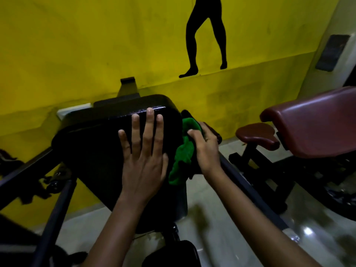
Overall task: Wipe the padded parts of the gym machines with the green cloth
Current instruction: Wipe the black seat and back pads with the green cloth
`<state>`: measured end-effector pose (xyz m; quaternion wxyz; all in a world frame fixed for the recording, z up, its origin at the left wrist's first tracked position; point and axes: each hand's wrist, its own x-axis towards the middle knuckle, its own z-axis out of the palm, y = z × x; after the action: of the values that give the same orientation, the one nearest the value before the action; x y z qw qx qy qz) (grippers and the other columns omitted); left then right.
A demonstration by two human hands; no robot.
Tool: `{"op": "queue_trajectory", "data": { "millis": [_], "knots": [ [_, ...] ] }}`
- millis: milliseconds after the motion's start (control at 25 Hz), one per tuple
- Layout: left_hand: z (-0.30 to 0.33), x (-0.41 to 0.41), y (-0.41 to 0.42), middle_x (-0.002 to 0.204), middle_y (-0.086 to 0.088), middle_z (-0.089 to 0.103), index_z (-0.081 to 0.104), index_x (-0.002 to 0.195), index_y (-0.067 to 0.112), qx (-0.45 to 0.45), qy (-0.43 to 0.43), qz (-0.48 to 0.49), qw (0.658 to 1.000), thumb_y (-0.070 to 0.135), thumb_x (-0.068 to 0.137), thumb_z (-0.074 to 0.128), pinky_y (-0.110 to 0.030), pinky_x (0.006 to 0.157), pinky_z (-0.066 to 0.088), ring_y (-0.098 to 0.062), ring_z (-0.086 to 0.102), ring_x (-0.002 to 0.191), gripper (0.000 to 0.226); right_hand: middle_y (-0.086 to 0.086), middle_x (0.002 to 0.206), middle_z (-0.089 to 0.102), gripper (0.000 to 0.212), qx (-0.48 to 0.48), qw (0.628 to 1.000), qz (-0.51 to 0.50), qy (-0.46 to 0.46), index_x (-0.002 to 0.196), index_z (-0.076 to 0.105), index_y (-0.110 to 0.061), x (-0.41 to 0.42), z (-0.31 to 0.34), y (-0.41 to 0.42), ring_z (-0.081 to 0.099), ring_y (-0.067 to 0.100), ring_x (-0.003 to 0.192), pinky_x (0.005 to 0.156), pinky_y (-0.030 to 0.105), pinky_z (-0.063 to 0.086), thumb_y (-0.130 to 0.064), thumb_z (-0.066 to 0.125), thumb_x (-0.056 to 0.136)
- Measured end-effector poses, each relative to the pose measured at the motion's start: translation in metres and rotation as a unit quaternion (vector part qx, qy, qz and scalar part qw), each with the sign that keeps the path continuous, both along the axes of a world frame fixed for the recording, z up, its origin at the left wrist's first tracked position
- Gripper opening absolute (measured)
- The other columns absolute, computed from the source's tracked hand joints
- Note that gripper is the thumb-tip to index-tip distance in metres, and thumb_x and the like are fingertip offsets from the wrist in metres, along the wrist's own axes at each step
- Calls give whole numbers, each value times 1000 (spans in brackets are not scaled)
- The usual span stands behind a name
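The left hand (143, 160) lies flat on the black pad (96, 143); the right hand (207, 149) holds the green cloth (184, 151) against its side.

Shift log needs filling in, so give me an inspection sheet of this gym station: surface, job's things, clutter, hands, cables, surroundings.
Surface: black pad on a dark metal frame, tilted toward the yellow wall.
Job's things: green cloth bunched against the pad's right edge, part hanging down.
Clutter: nothing seen on the pad.
Hands: left hand flat on the pad, fingers straight and spread; right hand grips the cloth at the pad's side.
Cables: nothing seen.
Surroundings: maroon padded bench with a small maroon seat to the right; black leg silhouette painted on the wall; glossy pale floor.
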<state>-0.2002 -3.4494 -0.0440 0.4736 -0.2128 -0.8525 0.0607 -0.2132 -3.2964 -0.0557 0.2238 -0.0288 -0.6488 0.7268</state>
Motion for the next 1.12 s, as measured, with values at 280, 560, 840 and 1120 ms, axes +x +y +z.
{"op": "queue_trajectory", "data": {
  "millis": [280,560,840,1120],
  "knots": [
    [-18,-12,-10,159,-11,-9,7,152,6,-34,46,10,998,37,98,42,-49,116,-7,-32,-11,145,71,7,110,64,42,17,998,48,-29,109,67,-19,-10,-43,13,62,21,102,87,43,51,-39,58,73],
    [-34,-21,-7,159,-17,-3,7,151,2,-30,83,7,996,36,100,40,-48,117,-5,-33,-10,145,70,10,108,65,36,-5,994,103,25,108,67,-20,-26,-83,19,63,20,95,76,33,49,-35,58,76],
    [-49,-18,-1,153,-27,19,18,148,-5,-1,71,-13,997,32,101,39,-48,116,1,-46,11,139,63,2,90,66,12,-16,991,109,75,94,66,-21,-19,-94,20,63,13,83,69,25,48,-15,58,88],
    [-86,-13,-10,156,-19,13,16,150,-1,-5,17,-33,999,26,99,43,-47,119,4,-37,3,145,64,-5,79,68,17,-6,995,84,-47,91,68,-22,-13,-149,13,63,14,77,69,33,44,-12,55,92]
  ]
}}
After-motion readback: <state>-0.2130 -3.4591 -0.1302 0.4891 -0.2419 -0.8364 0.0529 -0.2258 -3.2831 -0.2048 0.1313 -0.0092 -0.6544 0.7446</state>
